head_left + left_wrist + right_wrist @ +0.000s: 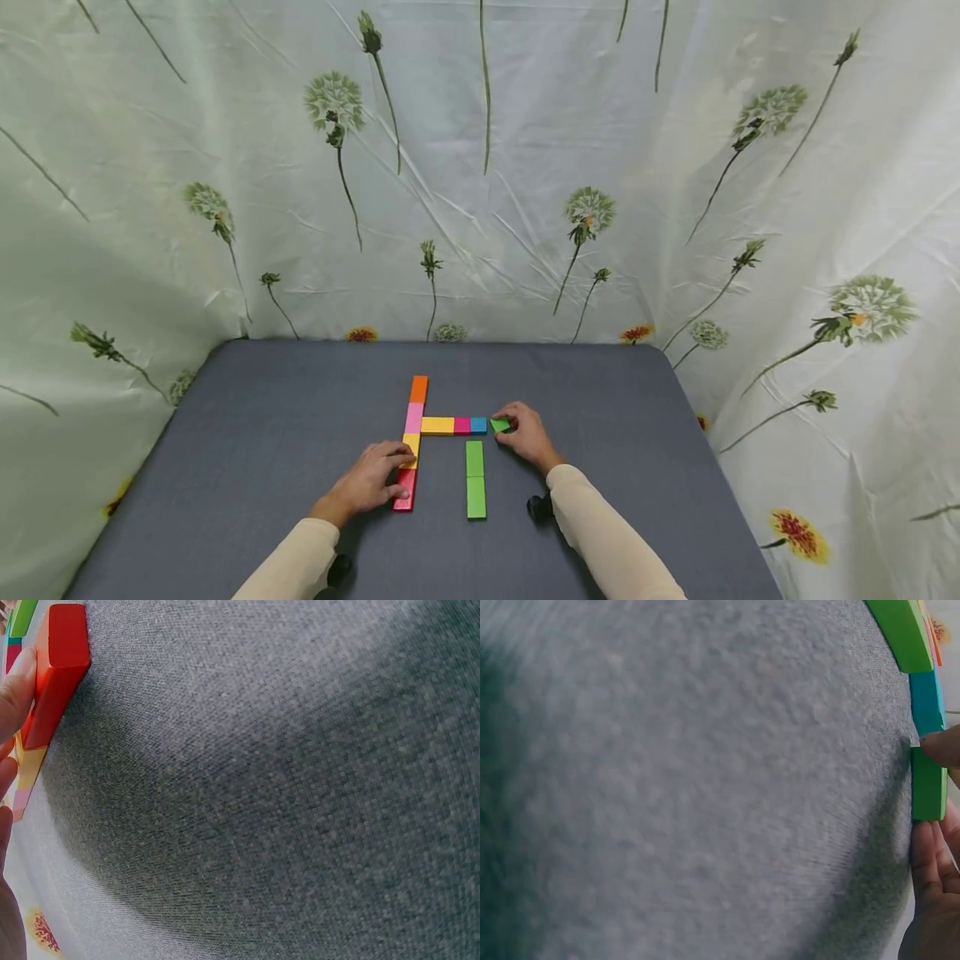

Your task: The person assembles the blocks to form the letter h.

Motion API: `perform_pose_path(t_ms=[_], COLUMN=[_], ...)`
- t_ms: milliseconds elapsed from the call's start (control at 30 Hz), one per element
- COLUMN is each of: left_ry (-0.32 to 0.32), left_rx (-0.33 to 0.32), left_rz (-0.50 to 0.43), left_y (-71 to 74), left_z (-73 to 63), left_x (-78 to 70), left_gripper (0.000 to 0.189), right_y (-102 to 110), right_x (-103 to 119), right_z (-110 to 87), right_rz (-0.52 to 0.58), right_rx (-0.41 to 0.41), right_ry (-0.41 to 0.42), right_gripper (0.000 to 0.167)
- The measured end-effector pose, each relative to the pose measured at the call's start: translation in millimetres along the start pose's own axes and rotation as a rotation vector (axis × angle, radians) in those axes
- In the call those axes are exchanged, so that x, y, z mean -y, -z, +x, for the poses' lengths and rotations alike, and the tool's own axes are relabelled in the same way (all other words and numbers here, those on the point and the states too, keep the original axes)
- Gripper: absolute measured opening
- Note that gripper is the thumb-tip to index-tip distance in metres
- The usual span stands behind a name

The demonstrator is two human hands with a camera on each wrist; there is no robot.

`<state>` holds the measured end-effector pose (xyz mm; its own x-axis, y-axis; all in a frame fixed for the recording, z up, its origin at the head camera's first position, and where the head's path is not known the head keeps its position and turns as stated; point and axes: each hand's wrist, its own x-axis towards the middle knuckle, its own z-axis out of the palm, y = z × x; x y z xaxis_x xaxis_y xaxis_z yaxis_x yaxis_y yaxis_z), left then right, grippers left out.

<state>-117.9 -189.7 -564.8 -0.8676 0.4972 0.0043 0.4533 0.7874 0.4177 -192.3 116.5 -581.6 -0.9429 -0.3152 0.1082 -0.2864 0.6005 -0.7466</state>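
Flat coloured blocks lie in a pattern. Its left column runs from an orange block (419,388) through a pink block (414,417) and a yellow block (411,443) to a red block (405,482). My left hand (369,477) rests on this column, fingers at the yellow block and thumb touching the red block (64,675). From the column a row goes right: a yellow block (438,426), a magenta block (462,426) and a blue block (478,426). Right of the blue one, my right hand (527,433) pinches a small green block (928,784) between thumb and fingers.
Two green blocks (476,479) stand end to end below the row, between the hands. Everything lies on a grey cloth-covered table (300,392). A white curtain with dandelion prints (495,208) hangs behind and beside the table.
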Motion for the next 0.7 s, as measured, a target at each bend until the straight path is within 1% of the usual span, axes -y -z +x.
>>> perform_pose_path(t_ms=[233, 400, 533, 700], left_ry=[0.034, 0.036, 0.039, 0.029], left_rx=[0.007, 0.022, 0.012, 0.008], left_rz=[-0.019, -0.028, -0.024, -0.024], left_y=[-1.1, 2.1, 2.0, 1.2], left_z=[-0.1, -1.4, -4.1, -8.1], left_x=[0.6, 0.0, -3.8, -8.9], left_gripper=[0.049, 0.049, 0.048, 0.048], right_y=[-3.7, -6.2, -6.9, -7.1], right_x=[-0.9, 0.8, 0.1, 1.8], right_z=[-2.0, -4.8, -8.2, -13.8], right_rz=[0.031, 0.060, 0.065, 0.092], right_rx=[-0.055, -0.080, -0.084, -0.090], right_ry=[-0.002, 0.003, 0.014, -0.029], right_gripper=[0.027, 0.026, 0.029, 0.031])
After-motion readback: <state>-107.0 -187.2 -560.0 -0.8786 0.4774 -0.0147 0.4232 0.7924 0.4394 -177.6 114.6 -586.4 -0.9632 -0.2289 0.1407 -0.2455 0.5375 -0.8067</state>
